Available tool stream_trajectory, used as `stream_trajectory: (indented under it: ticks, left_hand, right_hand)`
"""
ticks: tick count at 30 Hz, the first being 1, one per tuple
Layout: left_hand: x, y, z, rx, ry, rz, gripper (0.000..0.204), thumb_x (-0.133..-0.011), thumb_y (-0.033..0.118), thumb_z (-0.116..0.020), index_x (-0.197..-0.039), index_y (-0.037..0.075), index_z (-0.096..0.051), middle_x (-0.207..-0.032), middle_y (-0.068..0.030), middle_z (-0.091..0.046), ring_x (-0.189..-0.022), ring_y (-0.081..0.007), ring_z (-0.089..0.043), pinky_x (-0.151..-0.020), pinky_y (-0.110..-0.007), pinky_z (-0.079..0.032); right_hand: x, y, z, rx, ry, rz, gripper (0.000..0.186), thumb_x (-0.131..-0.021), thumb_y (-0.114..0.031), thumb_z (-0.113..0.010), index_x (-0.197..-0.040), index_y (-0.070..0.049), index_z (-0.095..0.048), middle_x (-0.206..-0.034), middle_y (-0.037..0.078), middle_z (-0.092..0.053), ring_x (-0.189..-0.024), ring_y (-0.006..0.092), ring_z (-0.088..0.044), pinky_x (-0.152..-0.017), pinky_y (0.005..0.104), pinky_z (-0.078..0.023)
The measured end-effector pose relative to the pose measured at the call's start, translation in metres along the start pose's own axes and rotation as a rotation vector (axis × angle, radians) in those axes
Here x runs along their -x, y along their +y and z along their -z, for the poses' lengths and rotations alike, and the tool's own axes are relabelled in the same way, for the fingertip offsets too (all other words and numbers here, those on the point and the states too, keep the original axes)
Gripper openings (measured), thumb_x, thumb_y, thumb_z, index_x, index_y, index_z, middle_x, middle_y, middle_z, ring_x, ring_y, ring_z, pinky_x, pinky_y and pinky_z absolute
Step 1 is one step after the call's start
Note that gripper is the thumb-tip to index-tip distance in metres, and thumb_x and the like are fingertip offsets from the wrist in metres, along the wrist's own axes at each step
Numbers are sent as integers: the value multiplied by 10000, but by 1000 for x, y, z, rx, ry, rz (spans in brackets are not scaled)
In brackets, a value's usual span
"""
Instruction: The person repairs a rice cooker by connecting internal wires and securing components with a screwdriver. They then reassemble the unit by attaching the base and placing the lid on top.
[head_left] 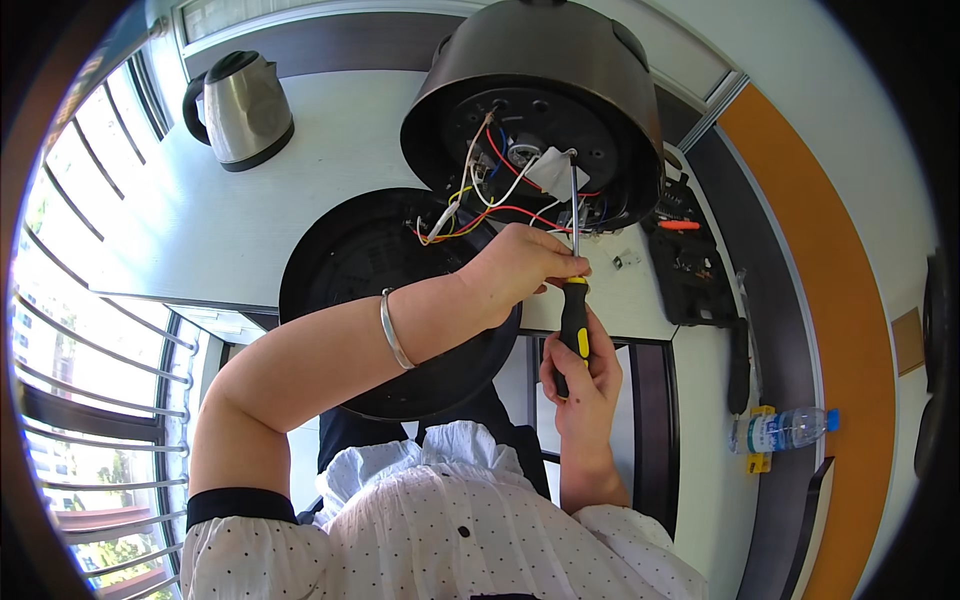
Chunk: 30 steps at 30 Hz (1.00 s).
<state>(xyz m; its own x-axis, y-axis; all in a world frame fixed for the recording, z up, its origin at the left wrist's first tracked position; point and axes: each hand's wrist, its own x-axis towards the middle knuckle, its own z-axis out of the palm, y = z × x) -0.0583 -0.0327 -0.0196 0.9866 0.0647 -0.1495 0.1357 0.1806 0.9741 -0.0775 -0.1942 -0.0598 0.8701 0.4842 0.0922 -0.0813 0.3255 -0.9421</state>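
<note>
Smooth pale tabletop (345, 130)'s got a rounded, dark metallic appliance (540, 55) with thin wires (482, 207) spilling out, and a slim-shafted screwdriver (573, 310) up at its open underside, left hand (515, 265) pinching the shaft (576, 215), right hand (590, 385)'s fingers curled round the handle (573, 335).

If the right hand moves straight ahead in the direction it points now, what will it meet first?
Most likely the left hand, which is at the shaft of the screwdriver, just ahead of the right hand; exact depth is unclear here.
</note>
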Motion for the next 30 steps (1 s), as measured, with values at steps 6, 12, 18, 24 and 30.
stream_trajectory:
  ticks: [6,12,18,24,30]
  left_hand:
    - [1,4,1,121,-49,-3,210,-867,187,-573,-957,18,-660,-891,-61,-668,-861,-132,-583,-762,-278,-402]
    - [1,4,-2,117,-11,-39,208,-851,204,-596,-920,21,-668,-879,-59,-668,-853,-134,-568,-768,-278,-382]
    - [1,1,-3,50,106,-12,215,-820,230,-636,-879,28,-680,-856,-51,-668,-825,-131,-553,-759,-274,-368]
    - [3,5,-3,143,22,-43,240,-841,217,-619,-914,-8,-658,-847,-69,-668,-809,-136,-556,-736,-286,-403]
    - [-2,9,-5,158,-33,-63,248,-854,201,-607,-908,-39,-639,-841,-103,-669,-743,-123,-561,-688,-253,-413]
  right_hand:
    - [0,-13,-3,-176,-78,-143,492,-852,-68,-495,-1320,-7,-354,-741,48,-498,-472,76,-417,-375,188,-280]
    - [0,-14,9,-923,-296,-389,448,-893,-170,-438,-1308,-23,-361,-826,62,-496,-506,92,-440,-366,188,-303]
    - [2,-12,-1,113,-105,-53,456,-870,-98,-488,-1297,5,-366,-866,80,-517,-548,106,-490,-376,196,-335]
    - [2,-22,-2,-342,-138,-211,450,-880,-93,-483,-1295,24,-355,-861,93,-506,-541,89,-462,-367,180,-298]
    - [-1,-17,8,-1089,-313,-409,445,-897,-171,-447,-1288,23,-359,-882,92,-517,-591,100,-492,-366,182,-329]
